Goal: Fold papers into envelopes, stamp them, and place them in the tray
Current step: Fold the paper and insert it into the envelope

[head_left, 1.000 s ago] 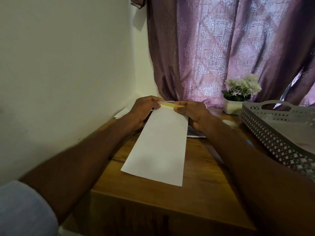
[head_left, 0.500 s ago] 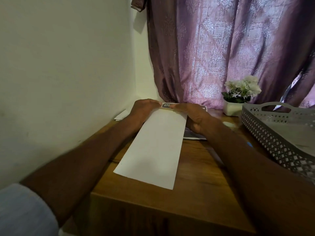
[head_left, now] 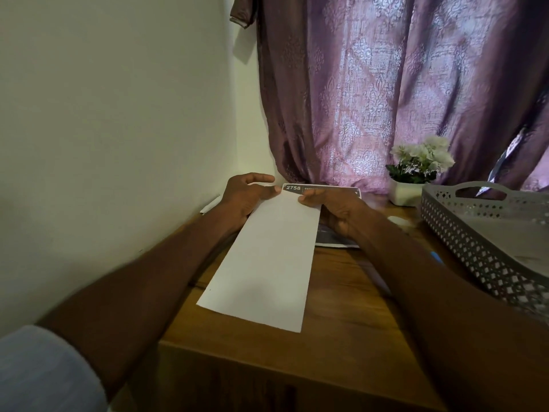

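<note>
Both hands (head_left: 294,203) on folded paper (head_left: 267,257)

Long white folded paper (head_left: 267,257) lies flat on table (head_left: 341,337), long axis running 12 to 6 o'clock, far end pinched. Grey perforated tray (head_left: 475,248) at 3 o'clock, handle cutout on rim.

A long white paper (head_left: 269,257) lies lengthwise on the wooden table (head_left: 341,337). The left hand (head_left: 246,194) pinches its far left corner and the right hand (head_left: 335,208) pinches its far right corner. Beyond the hands lies a dark printed sheet (head_left: 322,189) marked 2758. A grey perforated tray (head_left: 475,242) sits at the right, a white flowerpot (head_left: 405,193) just behind it before a purple curtain (head_left: 386,90).
</note>
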Demonstrator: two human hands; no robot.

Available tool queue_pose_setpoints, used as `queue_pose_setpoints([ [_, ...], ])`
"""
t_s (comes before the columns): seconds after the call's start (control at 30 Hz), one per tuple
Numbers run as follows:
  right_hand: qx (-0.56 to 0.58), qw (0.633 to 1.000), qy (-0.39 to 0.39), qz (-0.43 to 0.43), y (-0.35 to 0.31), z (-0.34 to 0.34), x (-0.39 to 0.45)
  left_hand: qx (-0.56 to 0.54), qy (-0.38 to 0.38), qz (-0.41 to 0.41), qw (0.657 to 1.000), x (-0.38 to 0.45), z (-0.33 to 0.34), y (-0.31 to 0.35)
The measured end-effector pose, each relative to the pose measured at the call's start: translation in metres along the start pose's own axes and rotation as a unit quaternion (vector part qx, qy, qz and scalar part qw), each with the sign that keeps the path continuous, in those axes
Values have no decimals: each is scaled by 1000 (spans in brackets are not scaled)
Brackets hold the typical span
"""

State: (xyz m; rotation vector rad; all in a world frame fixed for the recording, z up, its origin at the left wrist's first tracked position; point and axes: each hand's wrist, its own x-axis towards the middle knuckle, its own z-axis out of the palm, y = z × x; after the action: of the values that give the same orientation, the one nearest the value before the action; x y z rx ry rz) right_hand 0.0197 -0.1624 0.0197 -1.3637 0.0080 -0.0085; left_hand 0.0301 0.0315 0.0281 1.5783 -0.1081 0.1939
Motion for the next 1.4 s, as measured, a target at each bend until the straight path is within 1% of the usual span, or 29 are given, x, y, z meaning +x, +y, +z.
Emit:
queue_pose_setpoints([
  [0.13,28,999,33,17,-5,-9,2,-40,-2,-4,999,-3,-2,2],
  [0.27,23,998,41,30,-10,-13,-3,-50,8,1,999,-4,-1,2],
  [0.4,66,996,55,16,-11,-17,-4,-43,29,12,999,-1,0,-1],
  [0.5,62,998,26,-4,-7,-11,-2,-29,31,18,999,-2,2,-1],
  [0.6,4,1000,-19,-7,-4,1,0,-34,10,18,999,-4,4,-2],
  [0.7,-16,1000,-24,-8,-3,3,4,-23,4,4,1000,-6,4,0],
  [0.83,14,1000,7,-19,-8,-6,-1,-71,58,-13,996,-2,-8,2],
  [0.9,21,1000,6,-16,-9,-9,-3,-80,75,-21,994,5,-15,3],
  [0.97,24,1000,-2,-17,-8,-7,-4,-93,62,-35,993,5,-14,8],
  [1.0,27,999,-2,-18,-9,-4,-4,-83,42,-43,995,5,-12,10],
  [1.1,14,1000,-10,-19,-8,7,-6,-7,-47,-53,997,0,-4,8],
  [1.17,17,999,-11,-29,-10,13,-10,29,-88,-24,995,-3,-2,5],
  [1.23,28,999,-9,-32,-13,16,-13,49,-89,0,995,-4,-3,6],
  [1.4,54,998,11,-17,-17,1,-12,45,-72,-14,996,0,-11,8],
])
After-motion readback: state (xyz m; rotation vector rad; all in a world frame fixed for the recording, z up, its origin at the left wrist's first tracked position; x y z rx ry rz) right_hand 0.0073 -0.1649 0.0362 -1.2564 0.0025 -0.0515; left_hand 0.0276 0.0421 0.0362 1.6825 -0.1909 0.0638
